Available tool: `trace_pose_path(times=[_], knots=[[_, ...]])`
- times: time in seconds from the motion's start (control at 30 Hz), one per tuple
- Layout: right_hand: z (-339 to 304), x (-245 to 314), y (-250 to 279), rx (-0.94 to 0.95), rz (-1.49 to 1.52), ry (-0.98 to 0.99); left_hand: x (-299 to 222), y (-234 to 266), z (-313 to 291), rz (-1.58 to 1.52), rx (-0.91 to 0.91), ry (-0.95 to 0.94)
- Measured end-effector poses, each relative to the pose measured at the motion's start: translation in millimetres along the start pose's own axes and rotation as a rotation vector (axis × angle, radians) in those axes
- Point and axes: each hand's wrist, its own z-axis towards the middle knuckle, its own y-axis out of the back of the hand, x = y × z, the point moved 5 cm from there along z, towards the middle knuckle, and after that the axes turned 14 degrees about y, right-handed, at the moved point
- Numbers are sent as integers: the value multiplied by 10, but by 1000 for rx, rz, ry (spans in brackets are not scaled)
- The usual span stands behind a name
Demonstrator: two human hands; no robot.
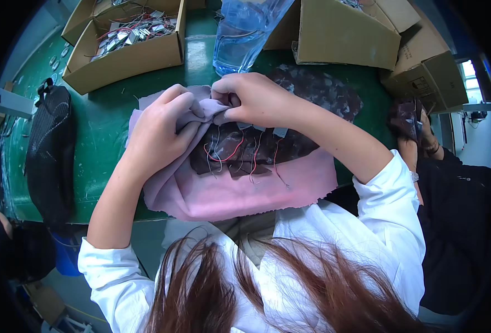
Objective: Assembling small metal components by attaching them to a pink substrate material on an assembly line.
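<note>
Both hands, left hand [159, 130] and right hand [251, 97], pinch the pink cloth [245, 191] in a closed grip, with a cardboard box [126, 53] and a clear plastic bag [242, 33] just behind on the green tabletop [104, 127].

left hand [159, 130] pinching pink cloth [245, 194] | right hand [251, 97] gripping its fold | green table [104, 122]

Brown cartons beyond the hands

An open box [124, 51] stood past the left hand [159, 130]; shut cartons [349, 34] lay past the right hand [253, 100].
</note>
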Motion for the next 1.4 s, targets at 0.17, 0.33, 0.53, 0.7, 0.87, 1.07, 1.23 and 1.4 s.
trace_pose_path(times=[0.17, 0.33, 0.53, 0.7, 0.87, 1.07, 1.23, 1.4], knots=[[-58, 12, 44, -284, -133, 99, -38, 41, 14, 1, -123, -48], [-241, 246, 388, -393, -62, -33, 148, 153, 47, -243, -229, 80], [-502, 242, 872, -727, -430, -281, 442, 292, 67, -647, -194, 339], [-193, 54, 867, -838, -199, -95, 236, 272, 58, -290, -19, 349], [-126, 122, 803, -966, -309, 63, 317, 301, 49, -349, -189, 216], [-192, 203, 846, -1005, -276, 60, 241, 259, 54, -350, -131, 249], [-447, 653, 1065, -1051, -207, 108, 233, 254, 30, -282, -158, 197], [-1005, 894, 1180, -918, -196, 48, 248, 254, 17, -362, -195, 192]])
